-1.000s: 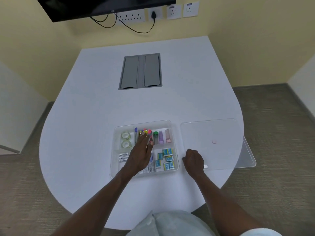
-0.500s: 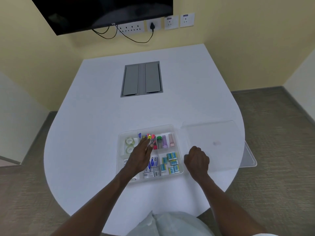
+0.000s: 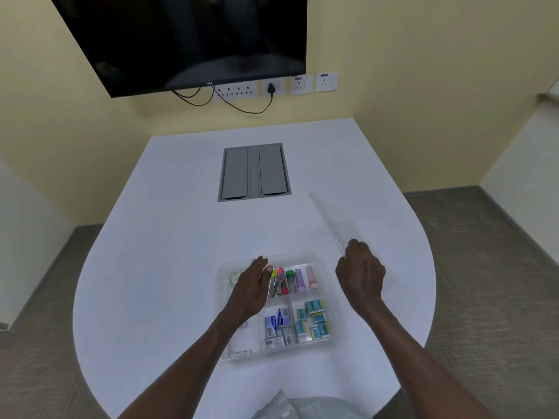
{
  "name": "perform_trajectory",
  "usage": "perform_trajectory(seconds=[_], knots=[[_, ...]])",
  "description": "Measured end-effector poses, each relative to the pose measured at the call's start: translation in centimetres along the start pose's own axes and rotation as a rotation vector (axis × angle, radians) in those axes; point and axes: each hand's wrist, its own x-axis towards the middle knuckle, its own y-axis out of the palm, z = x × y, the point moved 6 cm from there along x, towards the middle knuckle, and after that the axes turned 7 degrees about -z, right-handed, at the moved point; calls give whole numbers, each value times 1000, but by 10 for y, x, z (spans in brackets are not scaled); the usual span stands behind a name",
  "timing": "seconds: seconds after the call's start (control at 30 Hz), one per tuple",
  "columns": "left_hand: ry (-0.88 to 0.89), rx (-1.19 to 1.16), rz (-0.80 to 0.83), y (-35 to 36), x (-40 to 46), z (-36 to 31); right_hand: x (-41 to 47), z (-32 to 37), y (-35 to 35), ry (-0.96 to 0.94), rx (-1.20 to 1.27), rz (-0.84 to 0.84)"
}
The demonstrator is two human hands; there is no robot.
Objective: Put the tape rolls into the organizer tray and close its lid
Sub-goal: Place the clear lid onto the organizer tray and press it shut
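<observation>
A clear organizer tray (image 3: pixel 325 343) sits on the white table near its front edge. It holds coloured markers, small blue boxes and white packets in separate compartments. A tape roll (image 3: pixel 233 279) shows in the tray's far-left compartment, mostly hidden by my left hand (image 3: pixel 252 290), which lies flat over the tray with fingers apart. My right hand (image 3: pixel 360 275) is to the right of the tray, closed on the near edge of the clear lid (image 3: pixel 329 217). The lid is lifted off the table and tilted up, its far corner pointing towards the back.
The white table (image 3: pixel 169 252) has a grey cable hatch (image 3: pixel 253 172) set in its middle. A black screen (image 3: pixel 187 40) hangs on the yellow wall above sockets and cables. Carpet lies on both sides of the table.
The lid lay flat on the table to the right of the tray; my right hand has now raised and tilted it. My left hand stayed over the tray. The camera has tilted up.
</observation>
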Motion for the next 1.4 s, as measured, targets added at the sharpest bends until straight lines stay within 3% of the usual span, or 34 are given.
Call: perform_trajectory(seconds=[0.13, 0.23, 0.53, 0.77, 0.9, 1.1, 1.4], knots=[[-42, -56, -20, -11, 11, 3, 9, 36, -28, -117, 95, -75], [-35, -66, -41, -21, 19, 1, 14, 58, -43, -144, 321, -24], [-129, -215, -234, -66, 47, -2, 19, 98, -74, 49, 799, 154], [-398, -406, -369, -84, 46, 40, 11, 102, -65, 335, 1193, 337], [-465, -461, -420, -91, 36, 66, 9, 85, -40, 373, 1070, 316], [-499, -378, -467, -88, 3, 106, -8, 34, 19, 150, 443, 314], [-513, -175, -367, -60, -35, 126, -60, -32, 81, 148, 189, 522]])
